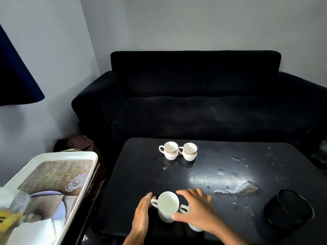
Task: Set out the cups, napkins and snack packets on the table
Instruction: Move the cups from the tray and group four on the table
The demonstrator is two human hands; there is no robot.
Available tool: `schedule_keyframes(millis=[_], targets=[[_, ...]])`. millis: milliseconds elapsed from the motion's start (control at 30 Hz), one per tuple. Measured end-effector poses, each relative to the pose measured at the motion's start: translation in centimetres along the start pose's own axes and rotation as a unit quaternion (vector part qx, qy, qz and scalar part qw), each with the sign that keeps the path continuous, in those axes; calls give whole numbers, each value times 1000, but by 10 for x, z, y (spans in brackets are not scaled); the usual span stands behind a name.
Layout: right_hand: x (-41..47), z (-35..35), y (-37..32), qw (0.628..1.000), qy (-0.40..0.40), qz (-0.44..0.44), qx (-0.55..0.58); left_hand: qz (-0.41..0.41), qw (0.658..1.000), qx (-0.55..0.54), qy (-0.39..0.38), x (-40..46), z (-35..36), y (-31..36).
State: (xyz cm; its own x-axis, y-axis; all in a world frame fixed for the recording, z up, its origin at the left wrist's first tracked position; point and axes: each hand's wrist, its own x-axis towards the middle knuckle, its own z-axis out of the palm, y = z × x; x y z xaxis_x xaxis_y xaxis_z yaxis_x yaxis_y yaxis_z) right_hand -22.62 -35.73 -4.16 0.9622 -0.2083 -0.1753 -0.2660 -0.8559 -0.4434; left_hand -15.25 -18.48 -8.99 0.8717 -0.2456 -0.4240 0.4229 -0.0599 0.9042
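Two white cups with a brown patterned band (170, 150) (189, 151) stand side by side at the far side of the black table (138, 174). Near the front edge stands a third white cup (167, 206). My left hand (141, 216) lies with straight fingers by its handle. My right hand (194, 209) is spread above a fourth cup (193, 227), which is mostly hidden beneath it. White napkins (35, 228) and a yellow snack packet (8, 218) lie on the white tray (85, 156) at the left.
A black round container (290, 209) stands at the table's right front. A worn pale patch (221, 181) marks the tabletop. A dark sofa (194, 103) fills the space behind the table. The tray rests on a dark stand beside the table.
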Motion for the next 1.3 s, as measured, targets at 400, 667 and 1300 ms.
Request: schedule_keyframes(millis=[400,667,1300], targets=[[24,15,-22,992,57,8,-109,35,993,72,83,-13,16,-4],[71,6,-17,997,55,29,-51,67,971,152,174,13,53,7],[139,-21,-6,991,77,62,89,197,903,382,18,87,62,19]])
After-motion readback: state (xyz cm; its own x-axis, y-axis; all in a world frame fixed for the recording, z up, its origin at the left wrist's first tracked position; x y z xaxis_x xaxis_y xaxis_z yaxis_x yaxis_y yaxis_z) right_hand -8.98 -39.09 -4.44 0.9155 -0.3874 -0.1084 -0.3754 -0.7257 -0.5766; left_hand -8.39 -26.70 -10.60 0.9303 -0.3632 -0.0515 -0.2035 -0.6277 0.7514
